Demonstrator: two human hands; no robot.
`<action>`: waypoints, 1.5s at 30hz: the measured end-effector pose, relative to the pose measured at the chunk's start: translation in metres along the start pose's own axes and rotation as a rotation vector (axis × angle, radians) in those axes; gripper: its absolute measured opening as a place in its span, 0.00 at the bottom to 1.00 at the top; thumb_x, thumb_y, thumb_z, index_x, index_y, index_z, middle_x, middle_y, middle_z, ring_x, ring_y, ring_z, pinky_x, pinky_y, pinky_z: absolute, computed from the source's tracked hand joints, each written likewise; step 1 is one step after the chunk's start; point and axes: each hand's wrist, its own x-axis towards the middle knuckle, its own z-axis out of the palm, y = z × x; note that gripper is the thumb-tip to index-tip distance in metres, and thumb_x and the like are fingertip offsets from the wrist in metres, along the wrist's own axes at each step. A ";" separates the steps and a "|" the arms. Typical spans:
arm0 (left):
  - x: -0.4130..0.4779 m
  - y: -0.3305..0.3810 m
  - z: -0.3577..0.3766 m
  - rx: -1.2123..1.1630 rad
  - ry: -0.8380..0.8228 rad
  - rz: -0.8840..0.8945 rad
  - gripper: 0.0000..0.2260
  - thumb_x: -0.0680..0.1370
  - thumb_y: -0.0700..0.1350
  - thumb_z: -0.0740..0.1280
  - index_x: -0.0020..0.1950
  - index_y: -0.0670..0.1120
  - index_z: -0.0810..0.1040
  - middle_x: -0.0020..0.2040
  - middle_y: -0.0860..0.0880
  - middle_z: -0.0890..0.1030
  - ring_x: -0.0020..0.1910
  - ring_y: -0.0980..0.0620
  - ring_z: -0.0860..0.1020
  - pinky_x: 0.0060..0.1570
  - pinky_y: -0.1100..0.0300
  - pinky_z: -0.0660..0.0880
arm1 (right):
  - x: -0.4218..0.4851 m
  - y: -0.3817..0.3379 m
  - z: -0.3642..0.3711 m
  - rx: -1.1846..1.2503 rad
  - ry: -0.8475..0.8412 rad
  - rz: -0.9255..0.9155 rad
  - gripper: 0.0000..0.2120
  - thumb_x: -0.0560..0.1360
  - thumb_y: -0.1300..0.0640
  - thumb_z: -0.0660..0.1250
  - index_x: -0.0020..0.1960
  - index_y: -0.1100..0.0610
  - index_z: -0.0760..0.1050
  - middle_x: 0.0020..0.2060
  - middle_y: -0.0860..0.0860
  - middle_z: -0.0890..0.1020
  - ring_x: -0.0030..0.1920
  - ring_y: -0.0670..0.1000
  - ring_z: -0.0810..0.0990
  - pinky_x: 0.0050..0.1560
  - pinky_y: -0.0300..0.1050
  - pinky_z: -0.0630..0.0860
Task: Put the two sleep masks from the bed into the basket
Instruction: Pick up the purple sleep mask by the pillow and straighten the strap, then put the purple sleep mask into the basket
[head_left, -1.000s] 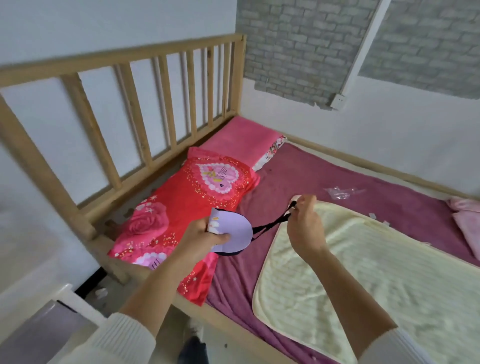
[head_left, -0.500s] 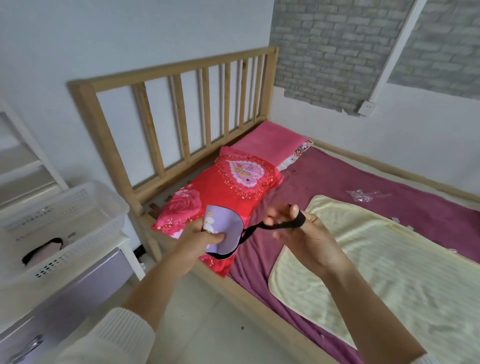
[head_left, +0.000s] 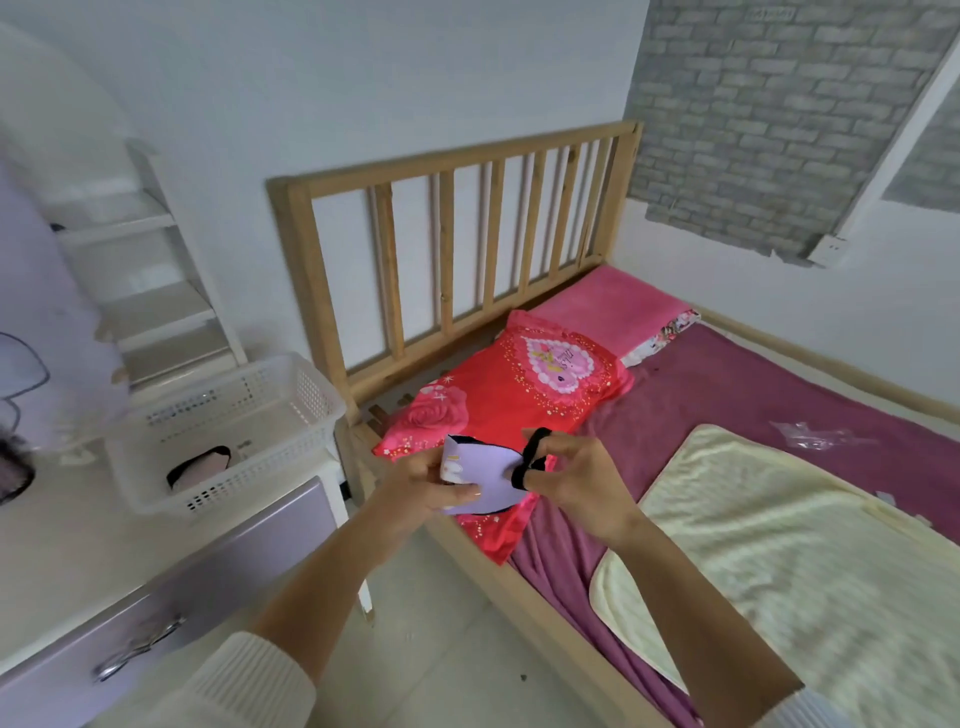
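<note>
A lilac sleep mask (head_left: 485, 475) with a black strap is held between both hands, above the bed's near edge by the red pillow. My left hand (head_left: 415, 491) pinches the mask's left side. My right hand (head_left: 574, 480) has the black strap looped round its fingers. A white plastic basket (head_left: 291, 410) stands on the bedside cabinet to the left. Inside it lies a pink sleep mask with a black rim (head_left: 200, 465).
The purple-fronted cabinet (head_left: 171, 566) sits left of the wooden bed frame (head_left: 452, 166). A red pillow (head_left: 514, 395) and a pink one (head_left: 608, 301) lie at the headboard. A cream blanket (head_left: 789, 551) covers the maroon sheet, with a plastic wrapper (head_left: 810, 436) beyond it. White shelves (head_left: 135, 270) stand behind the basket.
The view has swung left, bringing the basket and cabinet fully into sight. My hands have drawn closer together, gathering the strap against the lilac mask.
</note>
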 end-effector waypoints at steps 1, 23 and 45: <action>0.000 0.003 0.001 -0.032 0.064 0.004 0.09 0.65 0.36 0.74 0.41 0.39 0.76 0.32 0.49 0.74 0.31 0.53 0.73 0.36 0.62 0.70 | 0.002 -0.002 0.003 -0.079 0.040 0.014 0.08 0.65 0.63 0.73 0.31 0.57 0.76 0.40 0.59 0.81 0.56 0.60 0.78 0.55 0.57 0.72; 0.006 0.023 0.029 0.432 0.460 0.229 0.05 0.68 0.42 0.70 0.34 0.42 0.82 0.29 0.46 0.81 0.30 0.50 0.76 0.33 0.54 0.72 | 0.018 0.015 0.017 -0.819 0.121 -0.207 0.04 0.68 0.62 0.65 0.34 0.57 0.74 0.34 0.50 0.79 0.44 0.53 0.78 0.68 0.66 0.54; 0.047 -0.011 -0.101 -0.120 0.620 -0.225 0.04 0.66 0.42 0.71 0.34 0.44 0.78 0.29 0.49 0.77 0.33 0.50 0.73 0.31 0.61 0.71 | 0.132 0.002 0.076 0.052 -0.241 0.038 0.05 0.68 0.67 0.74 0.44 0.66 0.83 0.39 0.62 0.86 0.35 0.49 0.81 0.40 0.40 0.80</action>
